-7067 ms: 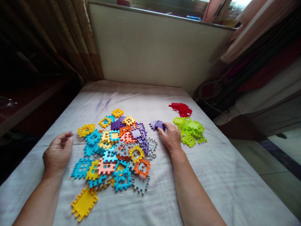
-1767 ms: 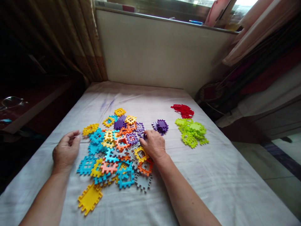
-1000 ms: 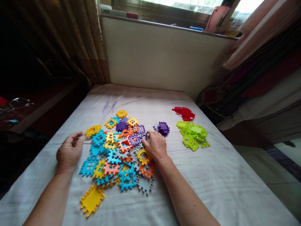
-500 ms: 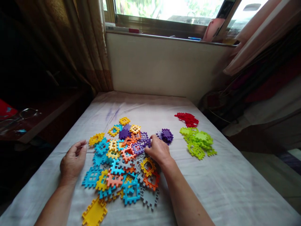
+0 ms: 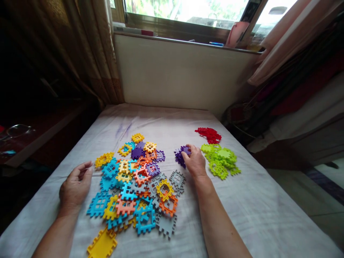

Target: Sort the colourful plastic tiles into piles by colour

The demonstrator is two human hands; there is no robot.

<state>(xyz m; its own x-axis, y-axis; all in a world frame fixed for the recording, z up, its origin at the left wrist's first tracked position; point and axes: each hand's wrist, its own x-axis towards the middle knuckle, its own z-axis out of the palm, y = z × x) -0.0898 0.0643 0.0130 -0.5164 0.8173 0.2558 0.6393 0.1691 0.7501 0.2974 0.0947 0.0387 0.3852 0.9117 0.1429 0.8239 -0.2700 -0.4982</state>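
The right hand (image 5: 195,161) is right of the centre of the frame, its thumb and bent fingers resting on the small purple pile (image 5: 180,156) of notched plastic building panels; the fingers cover part of the top, and I cannot tell whether they pinch a panel or have let go of it. The left hand (image 5: 75,184) is at the left of the frame, loosely curled and holding nothing, close beside the mixed pile (image 5: 128,191). That pile spreads across the lower centre, with blue, yellow, orange, pink, cream, grey and purple panels overlapping at various angles, many of them with window-like or rounded openings. A solid yellow panel (image 5: 102,244) lies at its lower end, near the bottom edge of the frame, and a grey window panel (image 5: 177,178) lies at its right side, below the small purple pile. A dark purple panel (image 5: 138,151) lies near its upper end, next to a cream window panel (image 5: 149,147). To the right of the right hand is the lime green pile (image 5: 224,156), and just above that, the red pile (image 5: 208,135). All of these rest on a pale, creased cloth (image 5: 252,211). A blue pen (image 5: 216,44) and a pink cup (image 5: 237,34) are on the sill at the upper right, and a brown curtain (image 5: 94,53) hangs at the upper left.
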